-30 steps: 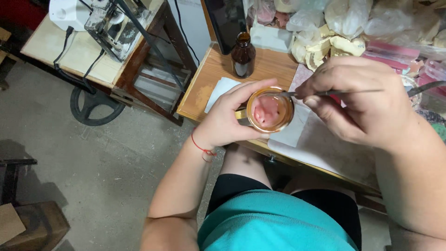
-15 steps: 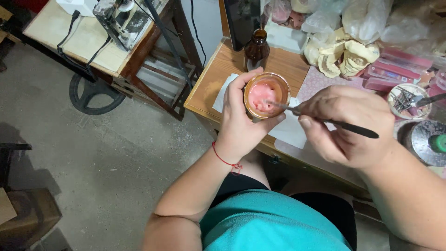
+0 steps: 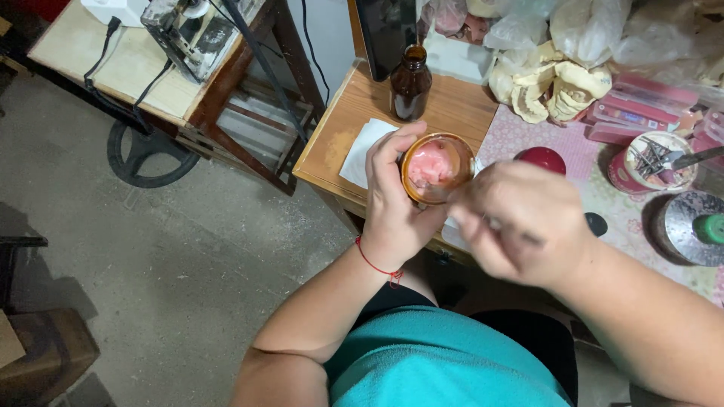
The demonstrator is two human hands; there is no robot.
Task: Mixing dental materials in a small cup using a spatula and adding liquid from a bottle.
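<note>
Spatula (image 3: 528, 237) now steeper into jar (image 3: 437, 167)

Left hand (image 3: 394, 203) is up in front of the body, fingers and thumb curled round in a firm wrap, a thin red cord circling its wrist and the forearm angling down and left toward the bent elbow. Right hand (image 3: 520, 222) sits just beside it, knuckles up, fingers pinched together, smeared by blur. Right forearm runs off to the lower right, both arms bare.
</note>
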